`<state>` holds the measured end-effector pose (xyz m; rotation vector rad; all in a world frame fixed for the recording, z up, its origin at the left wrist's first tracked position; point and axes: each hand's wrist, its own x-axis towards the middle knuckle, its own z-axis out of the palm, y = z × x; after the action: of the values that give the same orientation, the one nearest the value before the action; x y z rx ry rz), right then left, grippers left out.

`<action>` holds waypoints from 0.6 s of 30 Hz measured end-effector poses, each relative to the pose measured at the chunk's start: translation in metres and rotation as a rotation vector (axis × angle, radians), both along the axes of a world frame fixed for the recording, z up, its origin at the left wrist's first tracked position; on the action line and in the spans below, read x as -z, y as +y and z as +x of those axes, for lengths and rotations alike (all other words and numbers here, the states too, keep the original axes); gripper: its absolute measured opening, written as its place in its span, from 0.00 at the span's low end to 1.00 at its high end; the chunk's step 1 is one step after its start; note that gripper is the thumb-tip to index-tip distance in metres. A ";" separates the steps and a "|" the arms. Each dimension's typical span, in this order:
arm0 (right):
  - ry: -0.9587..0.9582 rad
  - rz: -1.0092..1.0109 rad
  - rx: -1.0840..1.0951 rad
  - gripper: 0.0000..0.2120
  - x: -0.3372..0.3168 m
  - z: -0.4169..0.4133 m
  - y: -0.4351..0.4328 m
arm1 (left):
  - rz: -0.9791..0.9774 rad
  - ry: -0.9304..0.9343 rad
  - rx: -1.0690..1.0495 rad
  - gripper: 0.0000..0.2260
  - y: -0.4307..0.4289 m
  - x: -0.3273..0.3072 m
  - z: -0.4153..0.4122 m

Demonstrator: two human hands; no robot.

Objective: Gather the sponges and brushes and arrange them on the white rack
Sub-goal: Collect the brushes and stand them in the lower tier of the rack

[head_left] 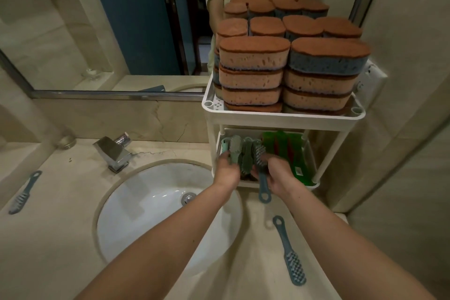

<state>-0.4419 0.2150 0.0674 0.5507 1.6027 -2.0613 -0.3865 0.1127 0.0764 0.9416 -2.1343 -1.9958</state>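
White rack [283, 117]: sponges [253, 56] top shelf, brushes [247, 153] below.

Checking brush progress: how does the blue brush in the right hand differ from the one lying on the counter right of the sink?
The held brush is gripped by the right hand at the rack's lower shelf; the counter brush lies free. The held brush's bristles point away, loop nearest; the counter brush is reversed. Both are blue-grey with looped handles.

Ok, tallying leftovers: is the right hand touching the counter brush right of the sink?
Apart. Head view shows bare counter between right hand and brush.
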 end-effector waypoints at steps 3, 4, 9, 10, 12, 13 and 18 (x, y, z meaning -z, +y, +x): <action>0.063 0.124 -0.013 0.05 0.004 -0.022 -0.008 | -0.077 -0.048 -0.032 0.22 -0.002 0.006 -0.021; 0.068 0.172 -0.003 0.06 0.004 -0.029 -0.011 | -0.120 -0.077 -0.029 0.22 -0.003 0.009 -0.028; 0.159 0.288 -0.074 0.07 0.014 -0.060 -0.033 | -0.181 -0.167 -0.038 0.24 -0.011 0.028 -0.048; 0.188 0.313 -0.107 0.06 0.017 -0.066 -0.037 | -0.183 -0.181 -0.044 0.26 -0.012 0.030 -0.051; 0.221 0.341 -0.141 0.07 0.021 -0.074 -0.044 | -0.202 -0.214 -0.054 0.27 -0.012 0.034 -0.055; 0.218 0.344 -0.149 0.12 0.024 -0.079 -0.048 | -0.217 -0.227 -0.060 0.27 -0.011 0.035 -0.057; 0.226 0.386 -0.247 0.16 0.028 -0.088 -0.059 | -0.287 -0.221 -0.086 0.25 -0.010 0.038 -0.060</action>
<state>-0.5296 0.1560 0.0393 0.2321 2.1050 -1.6890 -0.4468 0.1024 0.0380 1.2239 -2.3619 -1.5545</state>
